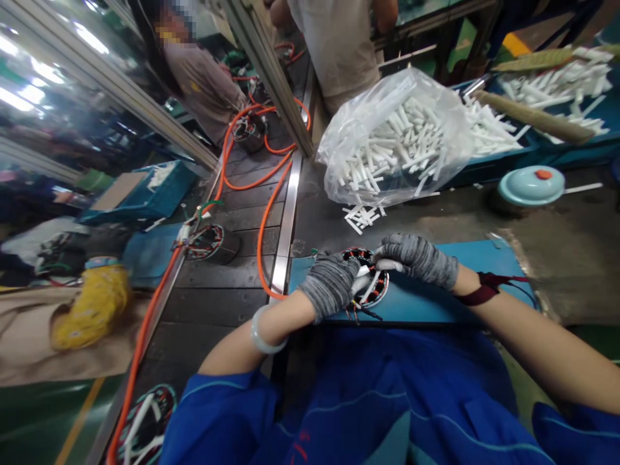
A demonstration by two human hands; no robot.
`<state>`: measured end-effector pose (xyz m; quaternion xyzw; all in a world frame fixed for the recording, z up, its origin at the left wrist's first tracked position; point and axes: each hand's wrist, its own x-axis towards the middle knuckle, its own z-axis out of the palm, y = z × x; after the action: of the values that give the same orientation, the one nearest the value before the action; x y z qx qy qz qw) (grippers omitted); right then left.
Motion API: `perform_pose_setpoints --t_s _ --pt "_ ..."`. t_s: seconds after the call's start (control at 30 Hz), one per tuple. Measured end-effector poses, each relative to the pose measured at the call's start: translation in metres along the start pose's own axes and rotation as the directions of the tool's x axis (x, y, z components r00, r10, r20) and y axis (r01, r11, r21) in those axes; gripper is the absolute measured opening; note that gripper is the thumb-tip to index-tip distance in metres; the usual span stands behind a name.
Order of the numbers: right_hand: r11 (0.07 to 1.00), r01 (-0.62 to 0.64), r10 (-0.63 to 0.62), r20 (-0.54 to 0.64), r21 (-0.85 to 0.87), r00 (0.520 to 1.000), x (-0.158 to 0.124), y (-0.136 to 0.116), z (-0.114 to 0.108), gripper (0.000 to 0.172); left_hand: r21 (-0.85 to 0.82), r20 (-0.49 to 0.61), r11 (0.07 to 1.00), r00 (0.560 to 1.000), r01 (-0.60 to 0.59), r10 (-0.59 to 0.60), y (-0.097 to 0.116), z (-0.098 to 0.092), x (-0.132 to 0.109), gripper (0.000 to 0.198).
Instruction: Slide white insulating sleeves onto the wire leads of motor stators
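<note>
A ring-shaped motor stator (pixel 380 294) with dark windings and orange-red lacing lies on a blue mat (pixel 450 300) in front of me. My left hand (pixel 332 284), in a grey knit glove with pale fingertips, is closed on the stator's left side. My right hand (pixel 416 258), gloved the same way, has its fingers pinched together over the ring's upper right. From its fingertips a thin white tube (pixel 372 287) slants down across the stator's opening. Loose lead wires (pixel 358 313) stick out at the near edge. My fingers partly hide the ring's middle.
A clear bag of white tubes (pixel 402 142) stands beyond the mat, with loose tubes (pixel 363 216) before it. A blue lidded container (pixel 531 187) sits at right. To the left, an orange hose (pixel 264 226) runs along a conveyor (pixel 208 290) carrying other stators. Co-workers are nearby.
</note>
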<state>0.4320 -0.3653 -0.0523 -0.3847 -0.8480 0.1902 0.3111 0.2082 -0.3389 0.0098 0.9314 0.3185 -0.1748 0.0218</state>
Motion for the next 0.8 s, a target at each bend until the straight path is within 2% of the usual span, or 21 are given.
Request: perform_pose_setpoints --t_s 0.13,0.27,0.33,0.4,0.47,0.53,0.57,0.6,0.67,0.7,0.8 --pt "0.997 -0.020 0.021 -0.017 0.071 1.000 -0.002 0.005 0.003 0.046 0.024 0.017 0.999 1.000 -0.022 0.021 0.010 0.001 0.021 0.044" --pt "0.991 -0.032 0.036 -0.028 0.127 0.999 -0.003 0.005 0.004 0.046 0.001 0.058 0.998 0.996 -0.064 0.064 0.017 -0.016 0.027 0.044" --pt "0.983 -0.060 0.065 -0.022 0.173 0.998 -0.006 0.004 0.003 0.043 -0.030 0.005 0.997 0.997 -0.074 0.074 0.013 -0.024 0.016 0.043" --pt "0.957 -0.136 0.145 -0.013 0.258 0.989 -0.013 0.002 0.001 0.038 -0.070 -0.126 0.992 0.987 -0.109 0.099 -0.001 -0.025 -0.003 0.048" --pt "0.919 -0.235 0.242 0.020 0.318 0.970 -0.022 0.000 0.000 0.042 -0.099 -0.270 0.972 0.945 -0.215 0.181 -0.024 -0.014 -0.023 0.063" --pt "0.907 -0.302 0.302 0.047 0.292 0.952 -0.029 -0.003 0.000 0.051 -0.100 -0.372 0.927 0.878 -0.362 0.302 -0.049 0.007 -0.038 0.075" --pt "0.913 -0.320 0.315 0.061 0.254 0.947 -0.031 -0.005 0.002 0.054 -0.079 -0.431 0.892 0.822 -0.445 0.372 -0.060 0.020 -0.042 0.075" --pt "0.919 -0.330 0.323 0.069 0.214 0.944 -0.031 -0.007 0.004 0.054 -0.069 -0.449 0.879 0.801 -0.473 0.396 -0.067 0.034 -0.046 0.069" --pt "0.932 -0.341 0.334 0.076 0.120 0.940 -0.030 -0.008 0.008 0.050 -0.056 -0.469 0.899 0.806 -0.435 0.361 -0.071 0.056 -0.049 0.059" --pt "0.933 -0.356 0.351 0.086 0.053 0.933 -0.028 -0.007 0.009 0.048 -0.048 -0.480 0.924 0.820 -0.379 0.311 -0.067 0.065 -0.051 0.053" --pt "0.868 -0.458 0.476 0.056 -0.194 0.878 -0.023 0.010 0.007 0.040 -0.023 -0.481 0.985 0.866 -0.173 0.141 -0.042 0.077 -0.058 0.045"
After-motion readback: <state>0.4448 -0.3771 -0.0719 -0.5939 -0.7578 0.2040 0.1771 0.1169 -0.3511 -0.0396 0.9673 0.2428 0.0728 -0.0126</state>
